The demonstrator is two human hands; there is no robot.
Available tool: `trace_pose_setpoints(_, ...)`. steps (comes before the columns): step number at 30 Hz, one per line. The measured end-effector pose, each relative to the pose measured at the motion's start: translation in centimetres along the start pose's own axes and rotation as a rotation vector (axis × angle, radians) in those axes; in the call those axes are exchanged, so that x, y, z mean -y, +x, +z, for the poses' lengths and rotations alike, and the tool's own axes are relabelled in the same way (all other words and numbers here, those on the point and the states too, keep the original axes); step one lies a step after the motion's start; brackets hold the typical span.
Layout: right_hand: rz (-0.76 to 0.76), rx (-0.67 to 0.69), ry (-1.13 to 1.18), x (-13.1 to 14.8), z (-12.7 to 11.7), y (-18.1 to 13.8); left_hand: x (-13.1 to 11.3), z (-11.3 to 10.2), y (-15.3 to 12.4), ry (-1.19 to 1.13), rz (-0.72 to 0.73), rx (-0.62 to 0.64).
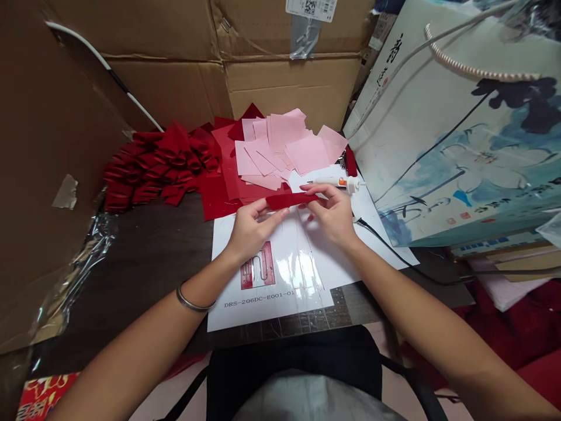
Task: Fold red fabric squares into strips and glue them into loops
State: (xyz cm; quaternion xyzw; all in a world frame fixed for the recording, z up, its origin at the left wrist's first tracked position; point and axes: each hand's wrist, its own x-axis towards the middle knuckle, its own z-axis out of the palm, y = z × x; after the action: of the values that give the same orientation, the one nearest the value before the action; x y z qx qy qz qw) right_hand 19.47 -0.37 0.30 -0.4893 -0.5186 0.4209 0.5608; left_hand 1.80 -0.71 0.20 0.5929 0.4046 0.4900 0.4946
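Pinching red fabric strip [291, 201] — between both hands [254, 229] [332, 215]

Left hand [254, 231] and right hand [331, 216] pinch close together (forearms [144, 310] angled inward)

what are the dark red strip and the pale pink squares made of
The dark red strip looks like velvety fabric: matte, soft-looking nap, bending easily. The pale pink squares look like thin matte paper or non-woven sheet: crisp edges, no visible weave, though this view cannot settle which.
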Motion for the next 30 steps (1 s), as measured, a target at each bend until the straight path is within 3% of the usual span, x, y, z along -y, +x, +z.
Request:
trace_pose_setpoints(5,-0.117,0.073,-0.055,0.2,0.2,-0.6,-0.3,0.1,0.0,0.026,0.026,-0.119)
trace_pose_setpoints(9,-0.016,0.27,0.14,0.3,-0.1,-0.5,-0.1,-0.3,0.3,0.036,0.026,-0.164)
trace_pose_setpoints(12,0.078,0.275,0.242,0.2,-0.2,-0.2,-0.1,-0.3,0.2,0.023,0.022,-0.138)
trace_pose_setpoints(17,0.212,0.21,0.146,0.1,0.1,-0.1,0.0,0.0,0.2,-0.037,0.003,-0.24)
trace_pose_setpoints(24,0.344,0.47,0.082,0.6,0.5,-0.7,0.7,-0.3,0.9,-0.233,-0.022,-0.297)
trace_pose_setpoints(30,0.325,0.446,0.063,0.5,0.7,-0.8,1.0,-0.5,1.0,-0.222,-0.004,-0.301)
